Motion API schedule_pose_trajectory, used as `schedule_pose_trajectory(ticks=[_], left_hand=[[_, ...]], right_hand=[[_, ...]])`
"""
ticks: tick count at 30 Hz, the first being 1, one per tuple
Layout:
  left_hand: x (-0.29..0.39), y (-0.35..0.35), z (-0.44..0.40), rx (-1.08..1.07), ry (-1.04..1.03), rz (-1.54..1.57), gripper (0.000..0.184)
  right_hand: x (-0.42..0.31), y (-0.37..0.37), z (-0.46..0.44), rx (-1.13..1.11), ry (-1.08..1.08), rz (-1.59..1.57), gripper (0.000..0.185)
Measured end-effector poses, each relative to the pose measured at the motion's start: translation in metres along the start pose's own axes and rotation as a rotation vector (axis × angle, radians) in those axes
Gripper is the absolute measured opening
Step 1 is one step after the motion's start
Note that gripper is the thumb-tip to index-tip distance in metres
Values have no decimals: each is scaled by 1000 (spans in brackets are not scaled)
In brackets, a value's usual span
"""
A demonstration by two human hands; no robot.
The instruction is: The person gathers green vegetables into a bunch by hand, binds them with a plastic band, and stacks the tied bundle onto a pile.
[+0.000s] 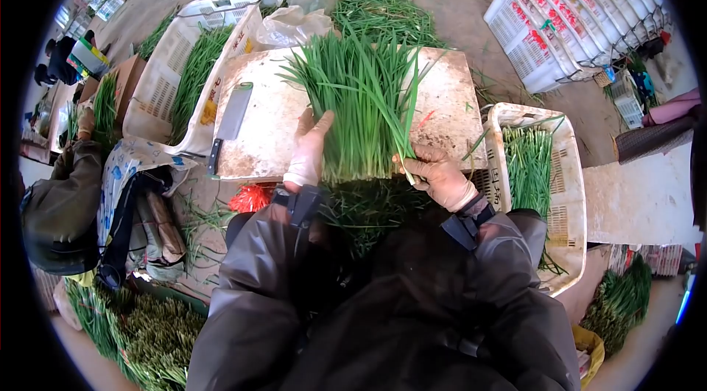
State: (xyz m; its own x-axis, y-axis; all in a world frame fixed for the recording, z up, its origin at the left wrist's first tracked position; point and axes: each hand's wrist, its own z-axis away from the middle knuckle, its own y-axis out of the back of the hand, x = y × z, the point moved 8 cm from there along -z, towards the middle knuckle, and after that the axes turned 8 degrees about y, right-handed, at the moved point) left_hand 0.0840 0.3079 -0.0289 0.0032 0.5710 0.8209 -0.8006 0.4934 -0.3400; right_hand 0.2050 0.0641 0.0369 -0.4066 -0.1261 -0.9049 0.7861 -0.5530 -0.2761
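Observation:
A thick bunch of green stalks (361, 111) lies on a worn white board (250, 122), its pale cut ends toward my body. At the bunch's left side rests my left hand (309, 146), fingers apart, thumb against the stalks. My right hand (436, 174), in a light glove, pinches the pale ends of a few stalks (406, 159) at the bunch's lower right; their leaves slant up over the bunch. A cleaver (233, 115) with a dark handle lies on the board's left part. Just beyond the board's right edge is a small red strip's side of bare surface.
Left stands a white crate (151, 89) with greens; right, another crate (574, 207) holds bundled stalks. Loose greens (387, 15) lie behind the board. Stacked white crates (537, 37) stand back right. A red string bundle (251, 198) is below the board. Another person's sleeve (62, 199) is far left.

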Motion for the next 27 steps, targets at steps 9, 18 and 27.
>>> schedule_pose_trajectory(ticks=[9,18,27], left_hand=[[15,-7,35,15,82,84,85],[27,40,24,214,20,-83,81],[20,11,37,197,24,-72,65]], right_hand=[[3,-34,17,-507,112,449,21],[110,25,18,-620,-248,1764,29],[34,34,-11,-159,-22,1683,27]])
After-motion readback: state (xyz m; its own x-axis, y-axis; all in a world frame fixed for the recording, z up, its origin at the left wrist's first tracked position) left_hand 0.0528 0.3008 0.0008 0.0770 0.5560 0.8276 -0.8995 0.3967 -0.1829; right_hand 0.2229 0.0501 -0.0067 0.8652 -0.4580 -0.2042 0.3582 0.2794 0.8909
